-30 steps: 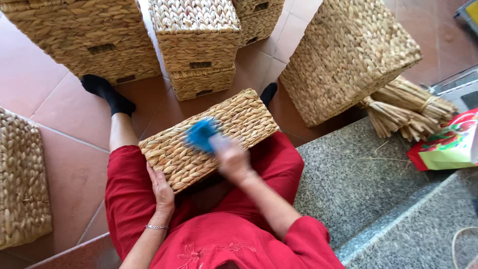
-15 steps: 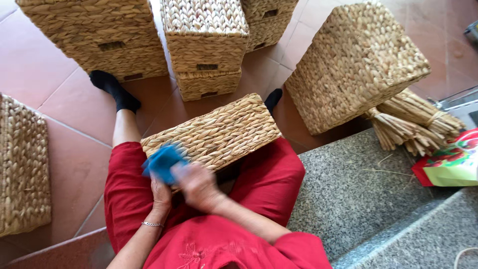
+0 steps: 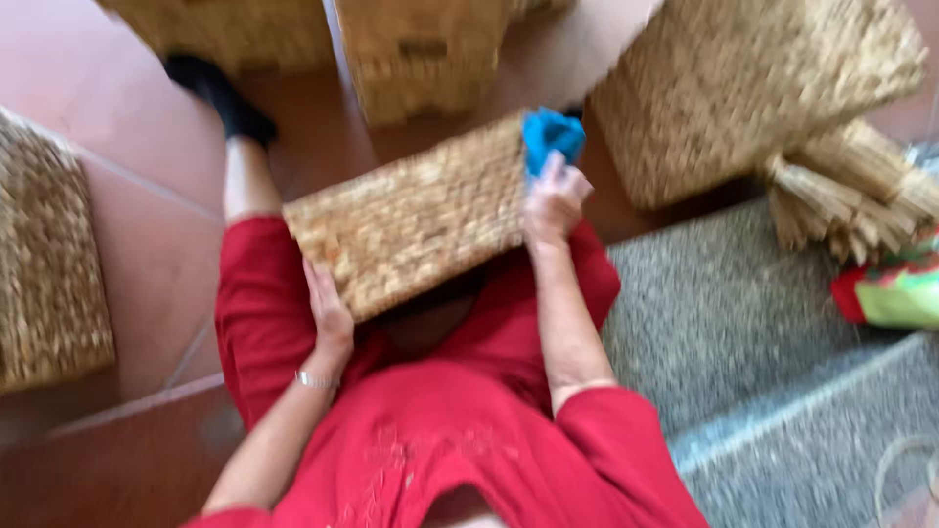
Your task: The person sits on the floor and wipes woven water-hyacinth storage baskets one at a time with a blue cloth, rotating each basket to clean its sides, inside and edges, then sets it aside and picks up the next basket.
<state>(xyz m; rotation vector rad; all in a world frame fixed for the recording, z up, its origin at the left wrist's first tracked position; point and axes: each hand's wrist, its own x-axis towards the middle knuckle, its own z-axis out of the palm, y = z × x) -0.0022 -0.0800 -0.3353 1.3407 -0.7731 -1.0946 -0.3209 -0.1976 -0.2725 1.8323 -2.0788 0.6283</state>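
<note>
A flat woven straw basket (image 3: 411,220) lies across my lap, over my red trousers. My left hand (image 3: 328,318) grips its near left edge and steadies it. My right hand (image 3: 555,200) is closed on a blue cloth (image 3: 551,135) and presses it against the basket's far right corner. The picture is blurred by motion.
Several more woven baskets stand around: two at the back (image 3: 430,54), a big one at the right (image 3: 753,88), one at the left (image 3: 49,264). A bundle of straw (image 3: 851,196) and a red-green bag (image 3: 895,293) lie on the grey stone step (image 3: 724,323). Red floor tiles lie underneath.
My right hand has swept the blue cloth from the basket's near left end across to its far right corner. The left hand has kept its hold on the basket.
</note>
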